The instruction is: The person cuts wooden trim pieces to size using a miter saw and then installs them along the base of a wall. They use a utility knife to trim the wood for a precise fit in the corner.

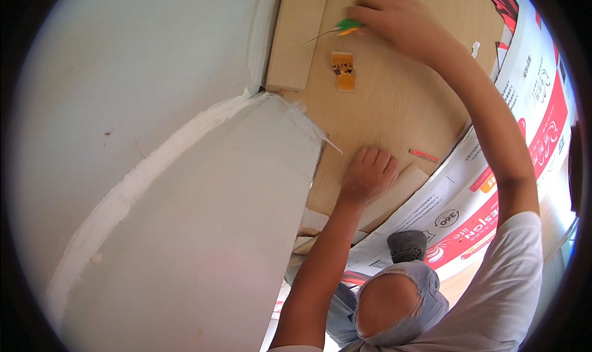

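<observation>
Currently right hand (394, 17) above wood-grain board (385, 102), far end, grasping thin green-and-yellow tool (349, 25), left hand (370, 176) curled on near end, contents unclear

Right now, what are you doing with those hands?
A person's right hand holds a thin-tipped tool with green and yellow on its handle, over a wooden board. The left hand rests lower down on the same board. Between them lies an orange piece, which neither hand touches. A red strip lies to the right of the left hand.
</observation>
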Demonstrator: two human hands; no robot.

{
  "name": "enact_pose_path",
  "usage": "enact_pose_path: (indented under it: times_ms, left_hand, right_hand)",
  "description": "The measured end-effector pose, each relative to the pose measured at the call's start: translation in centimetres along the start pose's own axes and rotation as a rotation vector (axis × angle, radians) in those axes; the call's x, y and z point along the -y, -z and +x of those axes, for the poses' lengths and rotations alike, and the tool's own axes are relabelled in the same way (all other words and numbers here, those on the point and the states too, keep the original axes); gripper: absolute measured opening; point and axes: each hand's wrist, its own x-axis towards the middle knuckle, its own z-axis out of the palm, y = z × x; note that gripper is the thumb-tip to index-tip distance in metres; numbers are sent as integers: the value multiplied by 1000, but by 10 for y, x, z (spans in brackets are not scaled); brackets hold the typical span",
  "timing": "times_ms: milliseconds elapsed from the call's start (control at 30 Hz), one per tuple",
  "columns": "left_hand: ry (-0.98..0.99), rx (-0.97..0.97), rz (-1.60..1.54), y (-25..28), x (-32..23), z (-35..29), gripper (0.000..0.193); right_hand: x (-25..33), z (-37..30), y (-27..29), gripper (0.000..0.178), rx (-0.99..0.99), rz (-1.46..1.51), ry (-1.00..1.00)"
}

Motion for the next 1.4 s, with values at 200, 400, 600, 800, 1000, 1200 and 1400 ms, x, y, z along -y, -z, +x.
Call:
enact_pose_path:
  times_ms: [200,400,600,800,1000,1200,1400]
  left_hand:
    - [20,-30,-47,-1,2,-5,20]
    - [12,-73,-10,2,-3,-1,17]
    - [22,-55,83,0,0,-7,20]
    - [33,-62,2,-2,-2,-8,41]
    - [69,-26,-89,0,-2,-9,41]
    - [138,11,-220,5,-1,-6,43]
    - [212,44,-244,6,-2,-9,50]
  right_hand:
    - [54,-31,-5,28,-288,71,-173]
    - [110,-29,-43,30,-181,311,-353]
    - [141,-7,-48,28,-303,579,-412]
    - [160,43,-52,27,-323,674,-268]
    - [174,39,-70,37,-338,750,-183]
    - [178,39,-60,37,-191,473,-135]
    - [190,56,-29,27,-13,243,-138]
